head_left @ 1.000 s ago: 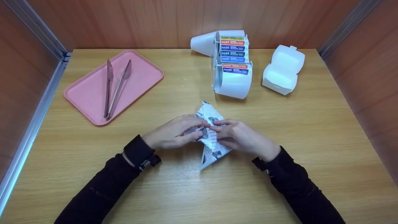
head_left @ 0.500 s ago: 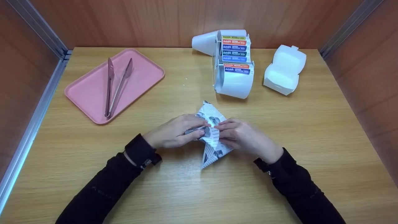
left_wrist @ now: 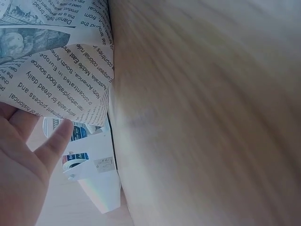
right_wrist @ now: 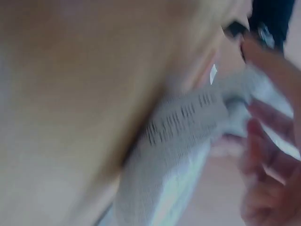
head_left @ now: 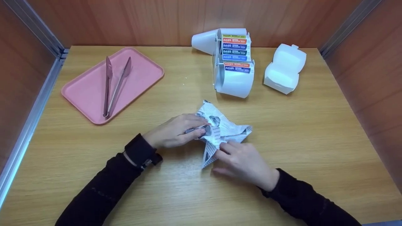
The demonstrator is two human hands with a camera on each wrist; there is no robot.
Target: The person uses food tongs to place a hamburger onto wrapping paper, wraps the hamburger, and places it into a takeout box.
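Observation:
A sheet of newsprint-patterned wrapping paper [head_left: 229, 128], folded into a bundle with pointed corners, lies mid-table. My left hand [head_left: 179, 130] grips its left side, thumb and fingertips on the folded part; in the left wrist view, the fingers [left_wrist: 54, 143] lie against the printed paper [left_wrist: 61, 80]. Over the bundle's lower right edge is my right hand [head_left: 243, 161], fingers bent and thumb held apart at the lower corner. The right wrist view is blurred, with the right fingers [right_wrist: 256, 146] close to the paper [right_wrist: 178, 132]. What the wrapping contains is hidden.
At the back left, metal tongs [head_left: 108, 94] lie on a pink tray [head_left: 141, 78]. A white dispenser with coloured labels [head_left: 234, 62] stands behind the paper. To its right sits an opened white takeaway box [head_left: 284, 70]. Wooden walls [head_left: 141, 22] enclose the table.
My right hand has moved down and toward me from the bundle's right side to its lower edge. The right corner of the paper now sticks out to the right. My left hand stays in place.

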